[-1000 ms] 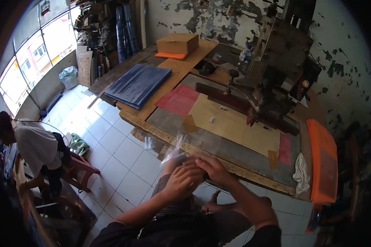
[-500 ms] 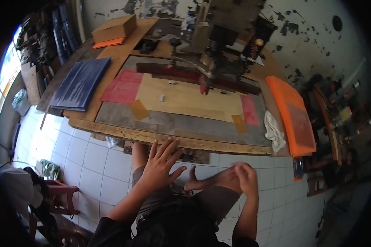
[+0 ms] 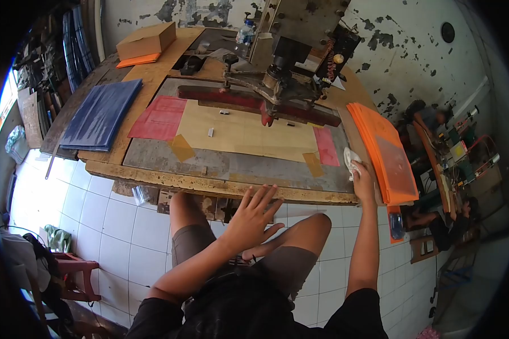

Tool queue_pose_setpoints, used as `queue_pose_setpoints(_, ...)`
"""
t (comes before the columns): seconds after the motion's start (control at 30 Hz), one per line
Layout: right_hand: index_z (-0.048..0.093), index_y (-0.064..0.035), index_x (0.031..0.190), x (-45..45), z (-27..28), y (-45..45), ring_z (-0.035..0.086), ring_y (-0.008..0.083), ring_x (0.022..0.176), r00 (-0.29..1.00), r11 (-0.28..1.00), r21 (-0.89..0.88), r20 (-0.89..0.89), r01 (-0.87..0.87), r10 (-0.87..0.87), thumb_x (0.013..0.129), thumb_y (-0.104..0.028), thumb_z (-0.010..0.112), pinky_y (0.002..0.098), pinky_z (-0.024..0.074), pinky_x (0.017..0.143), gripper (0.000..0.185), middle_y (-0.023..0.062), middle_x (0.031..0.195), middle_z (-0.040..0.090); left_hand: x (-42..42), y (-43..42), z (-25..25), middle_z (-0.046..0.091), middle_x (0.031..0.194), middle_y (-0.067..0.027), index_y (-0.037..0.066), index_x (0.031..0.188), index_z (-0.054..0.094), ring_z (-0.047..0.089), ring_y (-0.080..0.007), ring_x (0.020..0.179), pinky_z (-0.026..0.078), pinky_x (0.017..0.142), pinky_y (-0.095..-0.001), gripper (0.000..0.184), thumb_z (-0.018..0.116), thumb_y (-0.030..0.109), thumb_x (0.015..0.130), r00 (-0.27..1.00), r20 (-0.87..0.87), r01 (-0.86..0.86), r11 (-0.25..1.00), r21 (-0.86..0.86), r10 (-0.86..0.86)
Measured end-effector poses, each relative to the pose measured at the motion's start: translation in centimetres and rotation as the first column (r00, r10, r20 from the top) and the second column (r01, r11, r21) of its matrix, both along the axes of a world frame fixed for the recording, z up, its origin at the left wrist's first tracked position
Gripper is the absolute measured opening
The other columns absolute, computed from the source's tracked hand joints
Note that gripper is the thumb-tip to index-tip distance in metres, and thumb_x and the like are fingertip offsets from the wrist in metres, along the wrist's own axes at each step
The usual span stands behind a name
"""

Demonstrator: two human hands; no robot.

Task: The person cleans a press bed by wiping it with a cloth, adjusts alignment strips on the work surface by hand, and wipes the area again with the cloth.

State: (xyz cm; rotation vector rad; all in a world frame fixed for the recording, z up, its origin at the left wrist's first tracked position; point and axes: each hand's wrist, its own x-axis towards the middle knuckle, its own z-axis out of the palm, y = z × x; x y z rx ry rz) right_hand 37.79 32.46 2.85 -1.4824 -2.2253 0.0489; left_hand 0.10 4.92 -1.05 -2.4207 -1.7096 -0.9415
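My left hand (image 3: 253, 219) is open with its fingers spread, near the wooden front edge (image 3: 220, 185) of the table and holding nothing. At the table's right side, my right hand (image 3: 365, 182) is closed on a white cloth (image 3: 352, 160); part of the cloth is hidden by my fingers. Ahead of my hands lies a pale yellow sheet (image 3: 240, 135), with brown tape (image 3: 181, 148) at its lower corners and small dark pieces on it. Pink sheets (image 3: 157, 117) show at both its ends. A machine's red and dark bar (image 3: 237, 103) hangs over the sheet.
Stacked orange plastic covers (image 3: 382, 150) lie beside my right hand, and blue covers (image 3: 102, 114) at the left. A cardboard box (image 3: 147, 40) and a water bottle (image 3: 245, 35) stand at the back. Other people (image 3: 458, 217) sit at the far right.
My right hand has moved from above my knee up to the table's right side and taken hold of the white cloth. My left hand has shifted slightly right, still spread.
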Motion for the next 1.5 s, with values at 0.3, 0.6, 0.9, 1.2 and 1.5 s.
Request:
queue_pose_setpoints(0.3, 0.072, -0.0076, 0.14, -16.4, 5.5, -10.3, 0.062, 0.0364, 0.14, 0.864, 0.886, 0.078, -0.197, -0.457, 0.463, 0.107, -0.01, 0.067, 0.0439, 0.0476, 0.118, 0.033, 0.0178, 0.148, 0.065, 4.0, 3.7, 0.4, 0.051, 0.165, -0.0248, 0.005, 0.15, 0.064, 0.046, -0.0415, 0.154, 0.034, 0.129, -0.0573, 0.064, 0.067, 0.051, 0.106, 0.994, -0.005, 0.109, 0.991, 0.075, -0.109)
queue_pose_setpoints(0.6, 0.069, -0.0133, 0.144, -17.7, 3.3, -10.0, 0.05, 0.0393, 0.148, 0.886, 0.918, 0.201, -0.255, -0.343, 0.387, 0.107, -0.022, 0.069, 0.0561, 0.0371, 0.122, 0.038, 0.0151, 0.158, 0.058, -5.9, 2.8, 2.0, 0.067, 0.148, -0.0095, 0.007, 0.132, 0.072, 0.057, -0.0326, 0.145, 0.039, 0.125, -0.0545, 0.046, 0.077, 0.038, 0.099, 0.999, 0.047, 0.003, 0.99, 0.138, -0.01)
queue_pose_setpoints(0.9, 0.073, -0.021, 0.144, -22.8, -0.6, -14.4, 0.039, 0.0439, 0.158, 0.961, 0.959, 0.066, 0.037, -0.276, 0.274, 0.106, -0.032, 0.073, 0.0792, 0.0238, 0.125, 0.039, 0.0145, 0.163, 0.053, -5.0, 3.1, 0.0, 0.067, 0.15, -0.0028, 0.016, 0.135, 0.071, 0.058, -0.0261, 0.144, 0.038, 0.126, -0.053, 0.048, 0.078, 0.045, 0.097, 0.992, 0.014, -0.128, 0.977, 0.173, 0.127)
queue_pose_setpoints(1.2, 0.071, -0.0061, 0.102, -19.5, 0.6, -10.1, 0.063, 0.0366, 0.13, 0.896, 0.945, 0.069, -0.304, -0.319, 0.324, 0.091, -0.016, 0.087, 0.0518, 0.0457, 0.11, 0.022, 0.0078, 0.132, 0.074, -4.7, 3.2, 0.0, 0.065, 0.152, -0.0013, 0.021, 0.136, 0.073, 0.057, -0.0257, 0.145, 0.035, 0.128, -0.0545, 0.045, 0.076, 0.046, 0.099, 0.99, -0.004, -0.137, 0.979, 0.154, 0.139)
queue_pose_setpoints(1.5, 0.075, -0.0173, 0.136, -20.9, 2.0, -13.8, 0.062, 0.0324, 0.127, 0.899, 0.89, 0.135, 0.112, -0.436, 0.424, 0.103, -0.032, 0.074, 0.0544, 0.0459, 0.101, 0.036, 0.0054, 0.138, 0.067, -5.0, 3.3, -0.6, 0.065, 0.157, 0.0007, 0.019, 0.138, 0.073, 0.056, -0.0258, 0.148, 0.034, 0.129, -0.055, 0.046, 0.076, 0.044, 0.1, 0.994, -0.005, -0.104, 0.98, 0.171, 0.107)
